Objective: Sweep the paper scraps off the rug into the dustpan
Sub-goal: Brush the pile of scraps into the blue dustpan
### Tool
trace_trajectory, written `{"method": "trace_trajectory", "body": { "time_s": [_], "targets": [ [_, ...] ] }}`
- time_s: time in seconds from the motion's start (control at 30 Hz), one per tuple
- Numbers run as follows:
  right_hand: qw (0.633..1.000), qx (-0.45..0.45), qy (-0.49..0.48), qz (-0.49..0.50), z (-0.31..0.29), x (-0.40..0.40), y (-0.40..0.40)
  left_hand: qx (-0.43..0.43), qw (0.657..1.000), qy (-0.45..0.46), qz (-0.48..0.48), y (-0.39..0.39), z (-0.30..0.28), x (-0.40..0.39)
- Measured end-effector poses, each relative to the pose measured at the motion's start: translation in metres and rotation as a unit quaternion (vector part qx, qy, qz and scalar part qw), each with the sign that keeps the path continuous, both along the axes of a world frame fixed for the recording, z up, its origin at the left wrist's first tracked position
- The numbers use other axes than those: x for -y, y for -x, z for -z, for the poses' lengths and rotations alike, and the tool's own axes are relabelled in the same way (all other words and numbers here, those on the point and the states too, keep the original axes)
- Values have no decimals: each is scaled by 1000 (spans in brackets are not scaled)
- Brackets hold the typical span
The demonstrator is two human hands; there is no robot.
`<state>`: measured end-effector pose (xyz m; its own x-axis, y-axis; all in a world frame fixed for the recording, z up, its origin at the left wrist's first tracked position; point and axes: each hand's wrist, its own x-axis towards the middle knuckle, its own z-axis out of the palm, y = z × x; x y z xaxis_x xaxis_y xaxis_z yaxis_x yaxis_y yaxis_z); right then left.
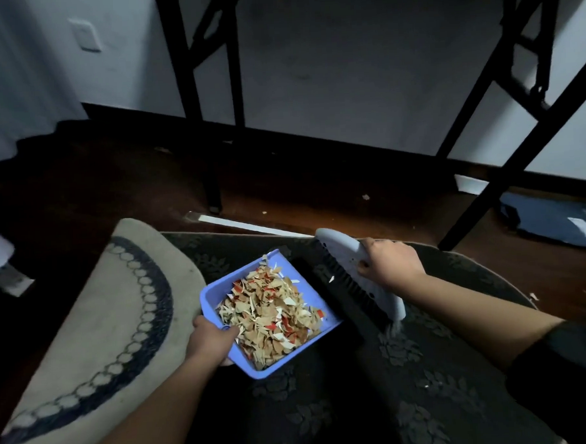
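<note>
A blue plastic dustpan (317,308) lies on the dark floral rug (419,367), filled with a heap of tan, white and red paper scraps (270,311). My left hand (211,339) grips the dustpan's near-left corner, thumb over the rim. My right hand (389,263) grips the pale grey back of a hand brush (348,253). Its black bristles (341,293) stand on the rug just beyond the dustpan's open right edge. A few tiny scraps lie on the rug at the right.
A beige rug with a dark blue ring pattern (98,324) lies folded over at the left. Black folding table legs (210,124) stand on the wooden floor (317,194) behind. A white strip (251,225) and stray scraps lie on the floor; a blue bag (553,220) at the right.
</note>
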<state>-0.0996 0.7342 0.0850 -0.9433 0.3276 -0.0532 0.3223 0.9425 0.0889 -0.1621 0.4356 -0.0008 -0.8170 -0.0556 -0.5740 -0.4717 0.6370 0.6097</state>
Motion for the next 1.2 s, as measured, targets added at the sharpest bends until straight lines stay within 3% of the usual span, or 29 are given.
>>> {"method": "trace_trajectory", "body": {
  "time_s": [0.33, 0.67, 0.87, 1.2],
  "targets": [
    [1000, 21, -16, 2, 12, 19, 14, 2, 999, 32, -8, 6, 12, 56],
    [996, 60, 3, 68, 64, -28, 9, 8, 997, 39, 72, 15, 52, -18],
    [992, 65, 4, 111, 96, -50, 10, 55, 993, 49, 90, 11, 70, -62],
    [988, 110, 86, 64, 121, -39, -5, 70, 991, 67, 96, 12, 77, -73]
  ]
}}
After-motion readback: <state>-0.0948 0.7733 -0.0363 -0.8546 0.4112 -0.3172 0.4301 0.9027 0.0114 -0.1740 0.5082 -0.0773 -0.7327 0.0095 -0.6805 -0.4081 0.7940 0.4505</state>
